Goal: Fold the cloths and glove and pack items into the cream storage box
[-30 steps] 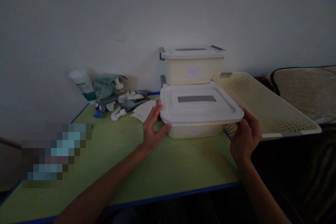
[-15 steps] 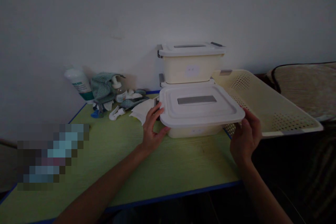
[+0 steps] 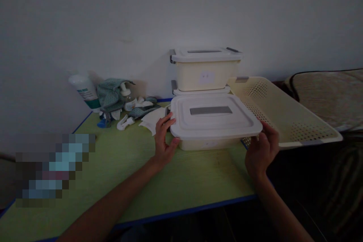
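Evidently, in the head view, left hand (image 3: pixel 164 145): its fingers lie along the left edge of the white lid (image 3: pixel 212 124), thumb at the near left corner, so it grasps that side.
Right hand (image 3: pixel 262 153): it grips the lid's near right corner, thumb and bent fingers closed about the rim. Holding opposite sides probably helps keep so broad a piece level.
White lid: over the low cream box (image 3: pixel 210 144), its near edge jutting out past the box's front wall; whether it rests on the walls or is borne by the hands, I cannot tell.
Grey handle (image 3: pixel 211 110): flat in the lid's middle, untouched, since both hands work at the rim.
Stacked box (image 3: pixel 201 77): behind, on another white-lidded container, likely piled to save room against the wall.
Perforated basket (image 3: pixel 283 109): right of the boxes, reaching past the table's edge; what supports its far side is hidden.
White bottle (image 3: pixel 83 90): leaning at the table's back left, apparently propped by the wall.
Grey-green cloth (image 3: pixel 112 92): bunched between it and a pump bottle (image 3: pixel 125 90), perhaps simply pushed aside.
Green table (image 3: pixel 184 181): beneath the cream box, which gives it a steady footing.
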Action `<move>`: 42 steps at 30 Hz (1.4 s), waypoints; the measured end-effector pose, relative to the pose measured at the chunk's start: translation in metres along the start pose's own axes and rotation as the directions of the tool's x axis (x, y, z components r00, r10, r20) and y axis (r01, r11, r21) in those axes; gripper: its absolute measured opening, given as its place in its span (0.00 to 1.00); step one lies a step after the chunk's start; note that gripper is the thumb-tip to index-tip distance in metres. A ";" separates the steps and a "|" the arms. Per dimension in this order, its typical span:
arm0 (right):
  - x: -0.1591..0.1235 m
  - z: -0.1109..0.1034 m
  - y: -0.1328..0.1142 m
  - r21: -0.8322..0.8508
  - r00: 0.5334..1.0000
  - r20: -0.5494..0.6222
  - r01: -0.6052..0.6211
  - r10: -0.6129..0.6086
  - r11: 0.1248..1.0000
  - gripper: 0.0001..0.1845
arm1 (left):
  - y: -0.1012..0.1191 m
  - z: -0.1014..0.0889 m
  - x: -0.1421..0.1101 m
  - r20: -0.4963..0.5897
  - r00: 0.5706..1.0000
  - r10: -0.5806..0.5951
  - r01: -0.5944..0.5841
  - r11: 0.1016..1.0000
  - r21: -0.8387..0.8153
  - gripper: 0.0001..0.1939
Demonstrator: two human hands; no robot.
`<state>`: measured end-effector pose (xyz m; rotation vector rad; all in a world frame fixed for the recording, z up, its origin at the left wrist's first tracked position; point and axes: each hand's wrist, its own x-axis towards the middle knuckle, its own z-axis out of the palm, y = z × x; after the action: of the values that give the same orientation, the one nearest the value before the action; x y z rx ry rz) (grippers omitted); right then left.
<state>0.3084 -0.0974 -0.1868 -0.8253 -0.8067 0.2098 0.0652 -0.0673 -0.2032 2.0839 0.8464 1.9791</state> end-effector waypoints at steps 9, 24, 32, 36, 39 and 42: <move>-0.001 -0.005 0.006 -0.098 0.999 0.007 0.037 -0.037 0.995 0.16 | 0.002 0.000 0.001 -0.011 1.000 -0.021 0.021 0.999 -0.040 0.21; 0.013 0.007 -0.010 0.011 0.961 -0.015 -0.276 0.276 0.961 0.19 | 0.014 0.006 0.003 -0.047 0.884 -0.465 0.430 0.850 -0.305 0.36; 0.022 0.004 -0.004 0.032 0.899 0.105 -0.430 0.425 0.902 0.19 | 0.004 0.011 0.003 0.004 0.873 -0.488 0.452 0.804 -0.386 0.38; 0.021 0.005 -0.005 0.035 0.918 0.115 -0.385 0.379 0.922 0.16 | 0.003 0.010 0.004 -0.014 0.901 -0.433 0.398 0.841 -0.367 0.36; 0.022 0.006 -0.005 0.043 0.918 0.090 -0.391 0.386 0.920 0.16 | 0.004 0.008 0.006 -0.014 0.912 -0.411 0.377 0.850 -0.369 0.35; 0.023 0.007 -0.004 0.027 0.934 0.075 -0.352 0.349 0.936 0.16 | 0.005 0.007 0.007 0.006 0.924 -0.383 0.358 0.856 -0.372 0.34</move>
<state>0.3187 -0.0861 -0.1685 -0.9249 -0.7119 0.5729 0.0728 -0.0657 -0.1952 1.5206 0.7489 1.8342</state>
